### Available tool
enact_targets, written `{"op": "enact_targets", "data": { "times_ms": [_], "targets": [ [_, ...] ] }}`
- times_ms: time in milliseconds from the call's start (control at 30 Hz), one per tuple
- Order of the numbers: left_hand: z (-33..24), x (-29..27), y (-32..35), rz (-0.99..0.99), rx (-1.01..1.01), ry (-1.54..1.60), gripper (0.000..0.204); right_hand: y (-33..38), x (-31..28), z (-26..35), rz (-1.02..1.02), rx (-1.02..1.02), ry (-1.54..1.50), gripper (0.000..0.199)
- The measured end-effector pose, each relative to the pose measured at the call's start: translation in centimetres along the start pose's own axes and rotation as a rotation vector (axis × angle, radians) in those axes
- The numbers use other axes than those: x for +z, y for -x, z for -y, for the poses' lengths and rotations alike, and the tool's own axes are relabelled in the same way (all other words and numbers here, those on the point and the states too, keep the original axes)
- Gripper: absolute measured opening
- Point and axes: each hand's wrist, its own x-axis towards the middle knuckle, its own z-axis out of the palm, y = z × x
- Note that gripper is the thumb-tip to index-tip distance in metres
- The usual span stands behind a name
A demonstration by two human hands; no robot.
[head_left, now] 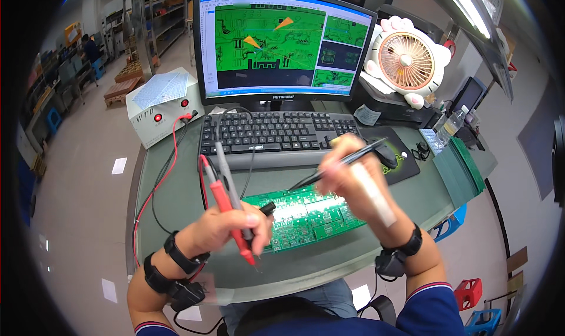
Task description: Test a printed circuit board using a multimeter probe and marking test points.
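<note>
Left hand: the left hand (235, 227) sits low in the middle of the frame, fingers curled shut around two test probes.
Red probe: the red probe (226, 203) runs through the fist, its tip pointing down toward the lower edge of the frame.
Grey probe: the grey probe (226, 171) lies beside the red one in the same fist, its back end sticking up toward the keyboard.
Left arm: it comes in from the lower left, bent at the wrist, with black straps around it.
Right hand: the right hand (347, 174) is lifted up, right of centre, fingers pinched on a thin black pen (341, 162).
Pen: it slants, with its tip low on the left, over the board.
Right arm: it comes up from the lower right in a blue sleeve.
Green board: the green circuit board (306, 218) lies flat on the grey-green table (176, 200), under both hands.
Behind: a black keyboard (276, 133) and a monitor (282, 44) with green pictures fill the upper middle.
Box: a white box (162, 103) with red wires sits upper left.
Fan: a small fan (406, 59) is upper right.
</note>
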Motion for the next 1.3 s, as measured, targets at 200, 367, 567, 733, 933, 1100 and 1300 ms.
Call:
{"op": "enact_targets", "data": {
  "times_ms": [200,367,567,733,933,1100,1300],
  "targets": [
    [1.7,-1.8,-1.1,-0.136,-0.069,-0.041,0.044,3.9,-0.4,-3.6,0.159,0.01,0.465,0.024],
    [2.1,-1.9,-1.0,-0.138,-0.061,-0.068,0.042,4.3,0.5,-4.5,0.183,0.053,0.531,0.025],
    [2.3,-1.8,-0.8,-0.166,-0.069,-0.062,0.041,4.4,-1.2,-4.4,0.06,0.085,0.681,0.022],
    [2.3,-2.1,-0.9,-0.142,-0.056,-0.055,0.04,4.8,-0.9,-3.4,0.142,0.037,0.597,0.022],
    [2.5,-2.3,-1.1,-0.133,0.007,-0.014,0.042,6.1,-4.4,-3.4,0.341,-0.357,1.122,0.03],
    [1.1,-3.2,-0.5,-0.359,0.185,0.237,0.042,7.4,-4.3,-2.3,0.382,-0.543,1.422,0.03],
    [-0.6,-0.3,-0.5,-0.747,0.342,0.064,0.04,4.5,-6.1,3.1,-0.08,-0.661,1.247,0.024]
  ]
}}
